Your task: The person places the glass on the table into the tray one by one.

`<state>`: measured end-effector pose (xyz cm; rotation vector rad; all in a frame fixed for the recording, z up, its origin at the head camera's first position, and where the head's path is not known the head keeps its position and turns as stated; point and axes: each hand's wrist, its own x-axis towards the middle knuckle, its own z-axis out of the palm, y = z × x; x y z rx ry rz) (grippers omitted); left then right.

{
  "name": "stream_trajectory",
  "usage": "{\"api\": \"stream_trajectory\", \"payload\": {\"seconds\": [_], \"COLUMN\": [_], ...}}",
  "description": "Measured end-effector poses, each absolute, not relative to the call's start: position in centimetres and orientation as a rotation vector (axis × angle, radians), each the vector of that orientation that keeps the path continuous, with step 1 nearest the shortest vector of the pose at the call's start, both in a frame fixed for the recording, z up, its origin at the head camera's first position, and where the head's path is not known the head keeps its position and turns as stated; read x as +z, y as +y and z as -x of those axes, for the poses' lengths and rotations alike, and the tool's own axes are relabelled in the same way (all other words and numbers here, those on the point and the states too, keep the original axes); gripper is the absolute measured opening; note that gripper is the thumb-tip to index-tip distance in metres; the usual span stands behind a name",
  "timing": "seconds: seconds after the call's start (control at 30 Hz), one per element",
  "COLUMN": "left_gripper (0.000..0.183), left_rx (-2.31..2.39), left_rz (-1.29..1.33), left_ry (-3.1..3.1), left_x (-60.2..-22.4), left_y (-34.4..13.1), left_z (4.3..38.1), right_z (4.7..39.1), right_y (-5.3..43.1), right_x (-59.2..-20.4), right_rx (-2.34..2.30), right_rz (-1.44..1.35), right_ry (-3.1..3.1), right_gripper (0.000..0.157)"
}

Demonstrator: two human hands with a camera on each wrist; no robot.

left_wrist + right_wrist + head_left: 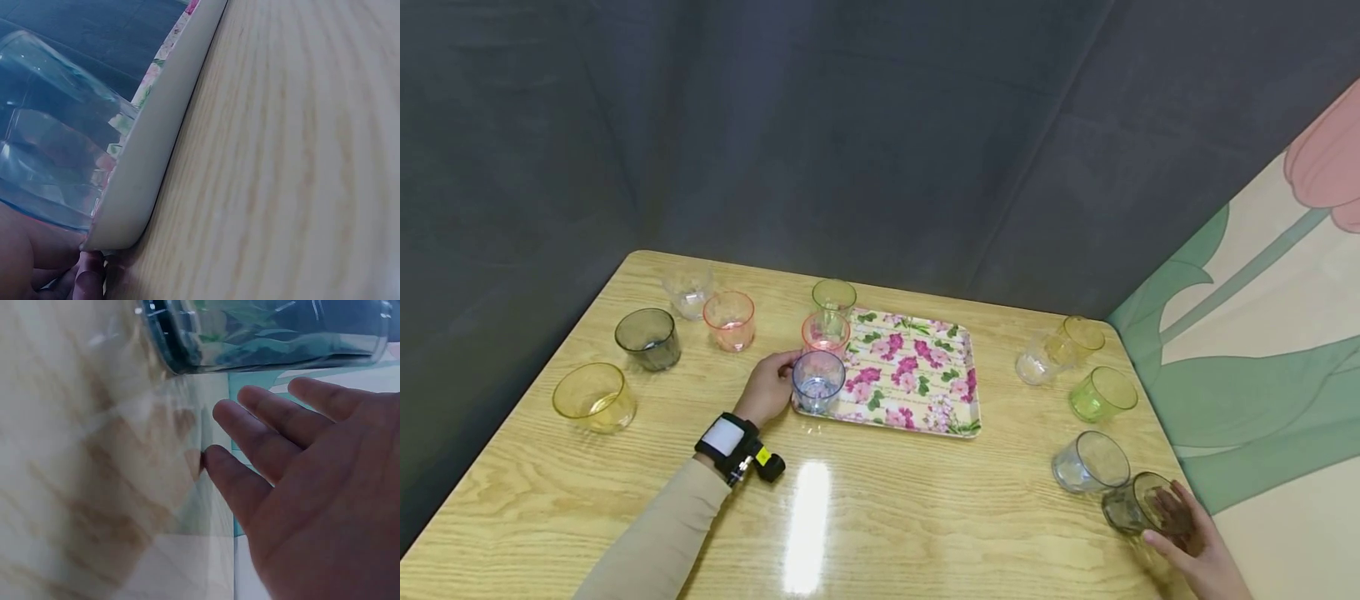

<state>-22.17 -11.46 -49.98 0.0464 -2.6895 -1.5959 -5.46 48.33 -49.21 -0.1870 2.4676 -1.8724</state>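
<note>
At its left front corner the floral tray (917,375) is held by my left hand (767,387). In the left wrist view, my left fingers (90,275) curl against the tray's outer rim. A blue-rimmed clear glass (818,382) stands on the tray beside that hand, with a red glass (826,335) and an olive-green glass (833,298) in line behind it. Far to the right, my right hand (1202,550) is beside a dark grey glass (1150,504) that lies tilted in view. Its fingers are spread, and the right wrist view has a gap between them and the glass.
On the left stand a yellow glass (595,398), a smoky grey glass (649,340), a clear glass (688,292) and a red-pink glass (729,321). Right of the tray are a bluish glass (1090,462), a green glass (1102,394), a clear glass (1039,360) and a yellow glass (1078,337).
</note>
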Motion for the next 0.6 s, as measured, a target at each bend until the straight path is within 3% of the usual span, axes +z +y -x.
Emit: {"api": "stream_trajectory", "payload": {"seconds": [0.13, 0.37, 0.6], "left_gripper": [0.041, 0.040, 0.039], "left_rx": [-1.603, -1.596, -1.588], "left_rz": [-0.050, -0.035, -0.020], "left_ry": [-2.682, -2.681, -2.678], "left_x": [-49.9, -49.9, -49.8], "left_y": [-11.4, -11.4, -11.5], "left_z": [22.2, 22.0, 21.9], "right_z": [5.6, 5.6, 5.6], "right_y": [48.0, 47.1, 47.0], "right_x": [-48.9, -48.6, -48.7], "right_rx": [-1.803, -2.091, -2.117], "right_rz": [0.159, 0.454, 0.553], "right_ry": [2.506, 2.195, 2.185], "right_gripper": [0.082, 0.078, 0.074]}}
